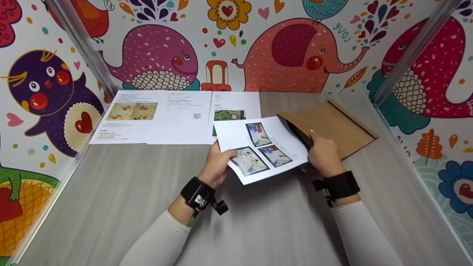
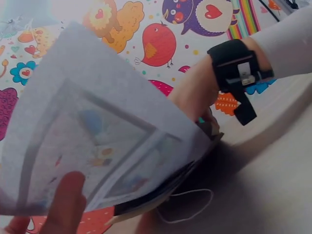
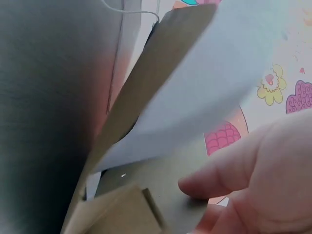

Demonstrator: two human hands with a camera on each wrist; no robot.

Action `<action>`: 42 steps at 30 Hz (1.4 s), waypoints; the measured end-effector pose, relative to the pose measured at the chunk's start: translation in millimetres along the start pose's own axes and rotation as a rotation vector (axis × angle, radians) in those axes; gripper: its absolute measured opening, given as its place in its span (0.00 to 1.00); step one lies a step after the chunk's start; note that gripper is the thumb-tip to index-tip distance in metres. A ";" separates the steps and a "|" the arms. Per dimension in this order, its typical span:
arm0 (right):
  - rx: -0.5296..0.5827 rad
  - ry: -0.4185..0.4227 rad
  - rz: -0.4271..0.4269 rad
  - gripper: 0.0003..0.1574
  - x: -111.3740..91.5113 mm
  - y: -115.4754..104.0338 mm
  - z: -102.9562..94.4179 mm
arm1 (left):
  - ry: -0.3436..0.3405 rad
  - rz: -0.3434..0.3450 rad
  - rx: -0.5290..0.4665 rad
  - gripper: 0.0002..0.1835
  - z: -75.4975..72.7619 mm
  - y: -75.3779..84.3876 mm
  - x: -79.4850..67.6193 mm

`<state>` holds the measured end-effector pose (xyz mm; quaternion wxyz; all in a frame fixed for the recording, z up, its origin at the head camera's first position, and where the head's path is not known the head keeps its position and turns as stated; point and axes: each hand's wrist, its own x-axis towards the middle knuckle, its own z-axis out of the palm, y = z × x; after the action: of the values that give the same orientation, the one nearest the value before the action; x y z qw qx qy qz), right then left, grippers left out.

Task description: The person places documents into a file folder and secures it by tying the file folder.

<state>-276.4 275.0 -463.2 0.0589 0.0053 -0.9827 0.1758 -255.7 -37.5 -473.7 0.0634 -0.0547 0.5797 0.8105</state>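
My left hand [image 1: 215, 165] grips the left edge of a white printed sheet [image 1: 231, 129], thumb on top. Three framed colour pictures show on the sheet, which slants above the table. Its right end meets the mouth of a brown paper envelope [image 1: 336, 123], and in the right wrist view the white paper [image 3: 195, 83] lies between the envelope's two walls. My right hand [image 1: 325, 153] pinches the envelope at its open edge, with the thumb [image 3: 219, 175] against one wall. The fingers beneath are mostly hidden. A thin white string [image 2: 200, 189] hangs from the envelope.
Several printed pages [image 1: 181, 129] lie side by side along the back left of the grey table [image 1: 122, 207]; the held sheet overlaps the rightmost one in the head view. Cartoon-printed walls [image 1: 221, 44] enclose the back and sides, with metal posts [image 1: 414, 55] at the corners.
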 end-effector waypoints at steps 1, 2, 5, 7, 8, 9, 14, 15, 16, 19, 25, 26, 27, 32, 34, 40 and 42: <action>-0.001 0.004 -0.002 0.37 -0.2 -0.3 -0.9 | -0.001 -0.001 -0.002 0.32 1.0 -1.7 -0.3; -0.002 0.006 -0.003 0.37 -0.5 -1.1 -1.7 | 0.000 -0.003 -0.007 0.32 2.2 -3.7 -0.7; 0.006 0.011 -0.013 0.37 -0.6 -2.4 -3.1 | -0.004 -0.015 0.000 0.32 6.0 -9.3 -1.5; 0.007 0.010 -0.017 0.36 -0.6 -3.2 -3.8 | -0.014 -0.016 0.030 0.32 8.4 -12.4 -1.4; 0.007 0.006 -0.019 0.36 -0.5 -3.5 -4.2 | -0.015 -0.012 0.046 0.32 9.2 -13.0 -1.3; 0.008 0.001 -0.020 0.36 -0.3 -3.3 -4.6 | -0.013 0.000 0.068 0.32 9.7 -13.5 -1.0; 0.003 -0.073 -0.002 0.36 -0.5 -1.2 -9.7 | 0.039 0.048 0.132 0.31 9.2 -11.0 -0.9; 0.002 -0.095 0.006 0.37 -0.7 -0.4 -11.1 | 0.045 0.052 0.140 0.31 9.2 -10.7 -1.2; 0.006 -0.120 0.014 0.37 -0.7 0.6 -12.6 | 0.047 0.052 0.144 0.31 9.4 -10.4 -1.7; 0.073 -0.219 0.066 0.41 -1.3 3.4 -17.9 | 0.025 0.036 0.149 0.31 10.8 -11.8 -2.6; 0.195 -0.317 0.150 0.43 -2.2 9.9 -25.4 | 0.007 -0.005 0.146 0.30 13.2 -16.1 -4.2; 0.193 -0.312 0.148 0.42 -2.3 10.6 -26.0 | 0.010 -0.005 0.147 0.30 13.5 -17.0 -4.2; 0.194 -0.309 0.150 0.42 -2.3 11.1 -26.6 | 0.013 -0.005 0.148 0.30 13.8 -18.0 -4.3; 0.191 -0.309 0.153 0.42 -1.6 13.3 -27.8 | 0.019 -0.010 0.132 0.32 16.5 -22.3 -5.3; 0.181 -0.304 0.144 0.41 -1.2 14.6 -28.3 | 0.023 -0.012 0.109 0.32 17.6 -22.7 -6.2; 0.166 -0.255 0.118 0.39 0.7 19.5 -29.0 | 0.062 0.005 0.056 0.34 19.2 -21.4 -9.3; 0.154 -0.238 0.109 0.38 1.0 20.3 -29.0 | 0.069 0.005 0.069 0.36 19.7 -20.5 -10.8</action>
<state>-274.8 304.1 -443.1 -0.0684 -0.0229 -0.9651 0.2517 -241.9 -12.7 -484.7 0.0433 -0.0790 0.6093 0.7878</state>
